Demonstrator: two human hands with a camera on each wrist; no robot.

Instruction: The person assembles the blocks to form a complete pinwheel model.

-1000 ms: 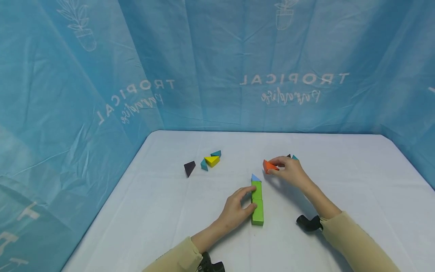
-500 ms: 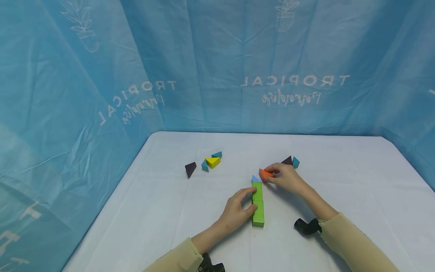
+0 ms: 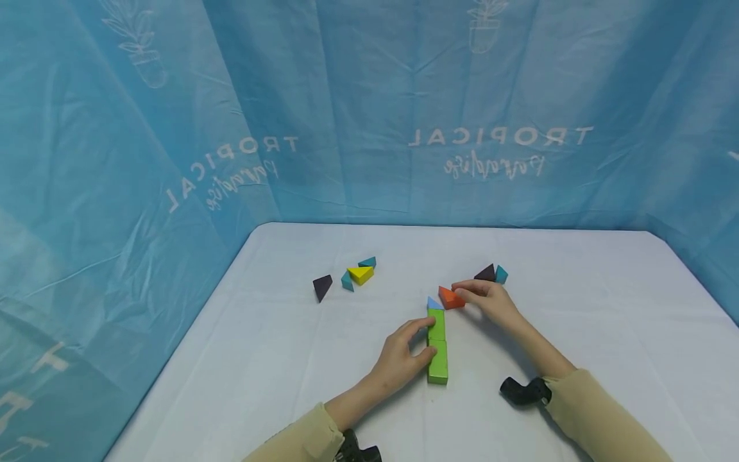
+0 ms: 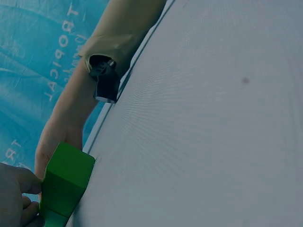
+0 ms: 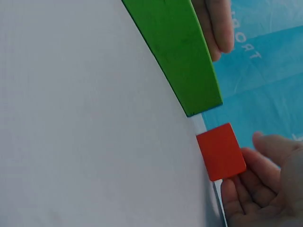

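Two green rectangular blocks (image 3: 438, 361) lie end to end on the white table, with a light blue triangular block (image 3: 434, 303) against their far end. My left hand (image 3: 398, 354) rests beside them; index finger and thumb touch their left side, one on each block. In the left wrist view, a green block (image 4: 71, 172) shows by its fingers. An orange triangular block (image 3: 449, 298) sits just right of the light blue one. At its right edge are the fingertips of my right hand (image 3: 489, 300). In the right wrist view the thumb stands off the orange block (image 5: 221, 151) while other fingers touch it.
Behind my right hand lie a dark triangular block (image 3: 486, 273) and a teal one (image 3: 501, 274). Farther left are a yellow triangular block (image 3: 361, 274), two teal pieces (image 3: 347, 281) and another dark block (image 3: 322, 287). A blue printed curtain (image 3: 369, 115) surrounds the table.
My right hand has brought the orange block left and nearer, beside the light blue one, and its fingers have loosened to the block's right edge. The left hand has stayed put.
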